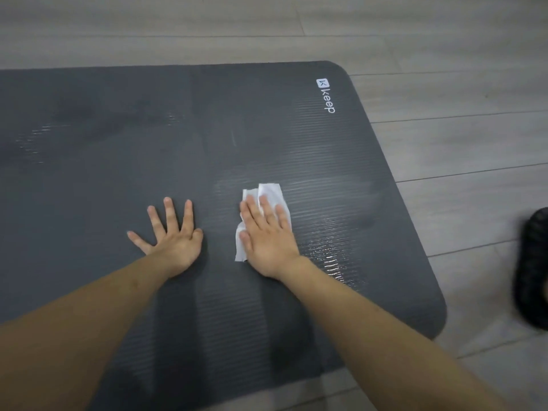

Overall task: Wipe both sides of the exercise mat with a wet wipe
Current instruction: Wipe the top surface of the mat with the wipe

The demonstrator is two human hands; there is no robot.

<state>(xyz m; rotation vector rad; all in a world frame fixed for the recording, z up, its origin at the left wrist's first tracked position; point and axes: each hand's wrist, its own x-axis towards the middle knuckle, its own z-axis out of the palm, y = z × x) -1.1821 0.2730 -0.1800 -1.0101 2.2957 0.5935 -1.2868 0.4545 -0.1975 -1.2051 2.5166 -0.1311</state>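
Note:
A dark grey ribbed exercise mat (103,173) lies flat on the floor, with a white "keep" logo near its far right corner. My right hand (267,235) presses flat on a crumpled white wet wipe (271,191) at the mat's middle right. The wipe sticks out beyond the fingertips and beside the thumb. Shiny wet streaks show to the right of that hand. My left hand (172,235) rests palm down on the mat with fingers spread, holding nothing, a little left of the wipe.
Grey wood-look floorboards (459,143) surround the mat at the back and right. A dark, blurred object (533,271) lies on the floor at the right edge, just off the mat's near right corner.

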